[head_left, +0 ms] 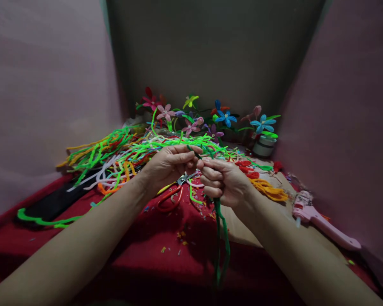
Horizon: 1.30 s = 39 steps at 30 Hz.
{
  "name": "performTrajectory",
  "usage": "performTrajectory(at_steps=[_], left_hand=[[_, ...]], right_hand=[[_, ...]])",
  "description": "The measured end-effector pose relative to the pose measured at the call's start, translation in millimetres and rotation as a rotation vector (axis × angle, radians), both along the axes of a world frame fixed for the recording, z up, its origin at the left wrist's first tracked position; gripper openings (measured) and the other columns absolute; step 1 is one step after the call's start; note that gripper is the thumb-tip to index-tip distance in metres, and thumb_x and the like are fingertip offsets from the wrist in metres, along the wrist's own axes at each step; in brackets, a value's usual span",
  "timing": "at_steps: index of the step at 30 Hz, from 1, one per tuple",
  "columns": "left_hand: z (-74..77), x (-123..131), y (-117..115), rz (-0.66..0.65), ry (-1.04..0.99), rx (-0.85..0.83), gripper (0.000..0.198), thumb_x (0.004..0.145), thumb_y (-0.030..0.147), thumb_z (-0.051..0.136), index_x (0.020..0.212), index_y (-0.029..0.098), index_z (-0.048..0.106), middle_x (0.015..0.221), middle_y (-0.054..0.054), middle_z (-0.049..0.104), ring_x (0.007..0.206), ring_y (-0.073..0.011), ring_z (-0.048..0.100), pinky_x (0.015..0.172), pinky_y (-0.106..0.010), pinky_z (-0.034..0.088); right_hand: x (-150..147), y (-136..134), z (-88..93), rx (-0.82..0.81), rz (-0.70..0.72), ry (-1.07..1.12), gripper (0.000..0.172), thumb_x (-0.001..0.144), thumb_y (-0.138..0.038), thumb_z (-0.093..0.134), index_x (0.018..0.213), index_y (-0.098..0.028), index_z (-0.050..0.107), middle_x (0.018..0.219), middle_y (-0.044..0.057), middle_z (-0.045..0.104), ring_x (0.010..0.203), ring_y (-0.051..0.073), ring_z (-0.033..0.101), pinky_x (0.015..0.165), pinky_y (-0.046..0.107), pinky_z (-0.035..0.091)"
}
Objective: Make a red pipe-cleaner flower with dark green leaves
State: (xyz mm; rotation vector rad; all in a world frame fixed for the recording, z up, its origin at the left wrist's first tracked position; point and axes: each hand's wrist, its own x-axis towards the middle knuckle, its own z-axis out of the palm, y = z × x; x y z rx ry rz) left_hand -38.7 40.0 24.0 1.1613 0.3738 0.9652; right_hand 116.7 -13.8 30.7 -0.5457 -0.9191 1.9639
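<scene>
Dark green pipe cleaners (222, 238) hang in long strands below my right hand (221, 180), whose fingers are wrapped round them. My left hand (175, 161) pinches a dark green end between thumb and fingers, close to the right fingertips. Both hands are raised above the table, nearly touching each other. Scissors with red handles (172, 199) lie on the red cloth just below and between the hands. Behind the fingers spreads a heap of bright green pipe cleaners (166, 144), partly hidden by my hands.
Pipe-cleaner flowers (226, 118) stand along the back, near a white pot (264, 145). A pink glue gun (322, 221) lies on a board at right, beside orange pipe cleaners (270, 190). A black flat object (57, 199) is at left. Scraps dot the red cloth (140, 250).
</scene>
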Motion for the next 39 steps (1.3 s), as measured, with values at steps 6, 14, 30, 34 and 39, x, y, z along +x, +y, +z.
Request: performTrajectory(at_steps=[6, 14, 30, 34, 39], left_hand=[[-0.5, 4.1, -7.5, 0.167, 0.108, 0.141, 0.012, 0.067, 0.018, 0.072, 0.068, 0.010, 0.064, 0.055, -0.002, 0.062, 0.047, -0.0073, 0.054, 0.047, -0.016, 0.040], [0.9, 18.6, -16.5, 0.325, 0.063, -0.188, 0.022, 0.070, 0.012, 0.065, 0.053, 0.012, 0.050, 0.044, 0.003, 0.046, 0.038, -0.0052, 0.045, 0.040, -0.016, 0.039], [1.9, 1.9, -6.6, 0.017, 0.257, -0.039, 0.014, 0.068, 0.019, 0.071, 0.077, 0.009, 0.068, 0.053, 0.000, 0.058, 0.038, -0.0041, 0.048, 0.038, -0.014, 0.038], [-0.7, 1.5, -5.3, 0.030, 0.290, -0.051, 0.015, 0.065, 0.018, 0.073, 0.076, 0.008, 0.069, 0.054, 0.000, 0.058, 0.039, -0.0046, 0.049, 0.038, -0.014, 0.039], [-2.6, 1.1, -3.3, 0.016, 0.303, -0.041, 0.013, 0.064, 0.016, 0.072, 0.074, 0.008, 0.070, 0.056, -0.004, 0.060, 0.042, -0.0067, 0.052, 0.039, -0.016, 0.040]], right_hand=[[3.7, -0.6, -9.2, -0.105, 0.139, 0.110, 0.041, 0.092, -0.013, 0.022, 0.067, -0.012, 0.054, 0.044, -0.009, 0.013, 0.037, 0.006, 0.005, 0.029, 0.015, 0.012], [-13.6, -11.1, -11.2, 0.109, -0.163, -0.151, 0.020, 0.085, -0.018, 0.041, 0.068, -0.017, 0.050, 0.039, -0.011, 0.018, 0.035, 0.005, 0.007, 0.030, 0.014, 0.013], [-9.7, -6.8, -13.9, 0.037, 0.124, -0.191, 0.022, 0.090, -0.026, 0.038, 0.077, -0.015, 0.053, 0.045, -0.010, 0.022, 0.040, 0.006, 0.007, 0.034, 0.016, 0.011], [-8.6, -6.1, -16.2, -0.011, 0.153, -0.193, 0.022, 0.090, -0.028, 0.039, 0.077, -0.016, 0.052, 0.045, -0.010, 0.024, 0.040, 0.005, 0.007, 0.034, 0.015, 0.012], [-7.8, -4.6, -16.2, -0.067, 0.171, -0.213, 0.023, 0.091, -0.029, 0.038, 0.077, -0.016, 0.051, 0.044, -0.010, 0.026, 0.039, 0.005, 0.008, 0.034, 0.015, 0.013]])
